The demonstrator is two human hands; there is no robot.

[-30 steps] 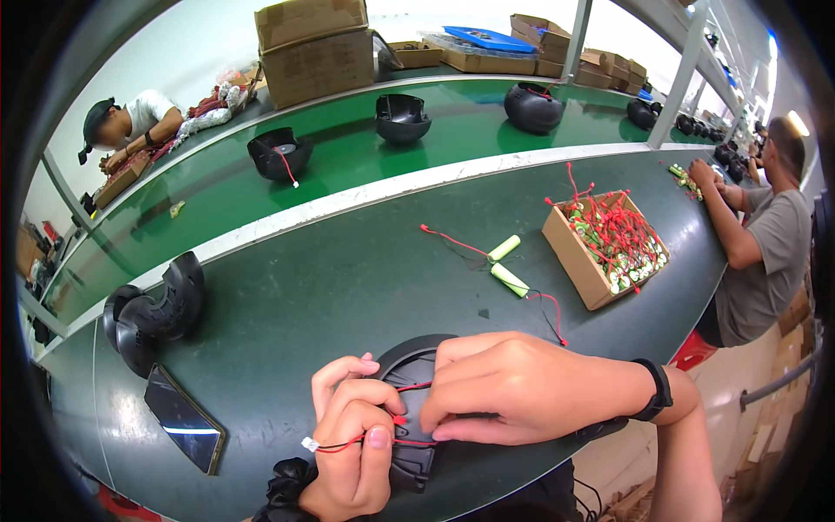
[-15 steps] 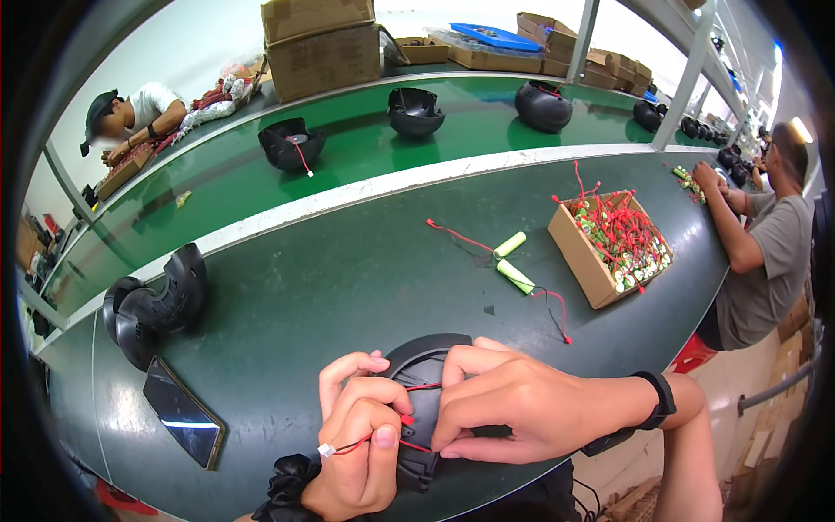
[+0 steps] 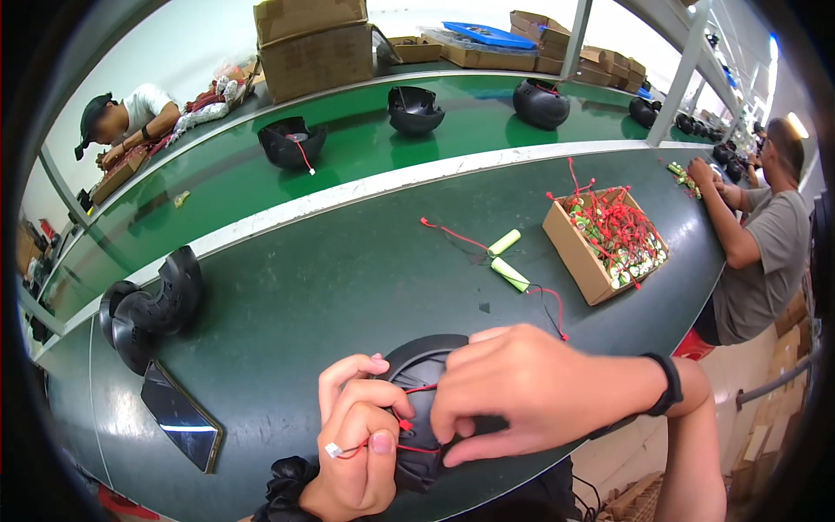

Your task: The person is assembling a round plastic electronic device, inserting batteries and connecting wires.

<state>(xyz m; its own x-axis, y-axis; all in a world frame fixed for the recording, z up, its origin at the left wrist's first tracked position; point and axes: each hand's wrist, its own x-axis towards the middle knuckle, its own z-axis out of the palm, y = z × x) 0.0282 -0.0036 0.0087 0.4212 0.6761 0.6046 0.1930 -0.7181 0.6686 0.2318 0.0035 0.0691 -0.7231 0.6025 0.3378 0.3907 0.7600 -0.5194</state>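
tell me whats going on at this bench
A person is working with bare hands on a black curved part at the bench's near edge. The left hand pinches red and black wires; the right hand is over the part, fingertips close to the wires, though its grip is unclear. Beyond, two green cells with leads lie beside an open carton of similar cells. A phone lies to the left.

The green table (image 3: 304, 278) carries black shells (image 3: 180, 291), a phone (image 3: 181, 418), two batteries (image 3: 509, 275) and a carton (image 3: 572, 259).
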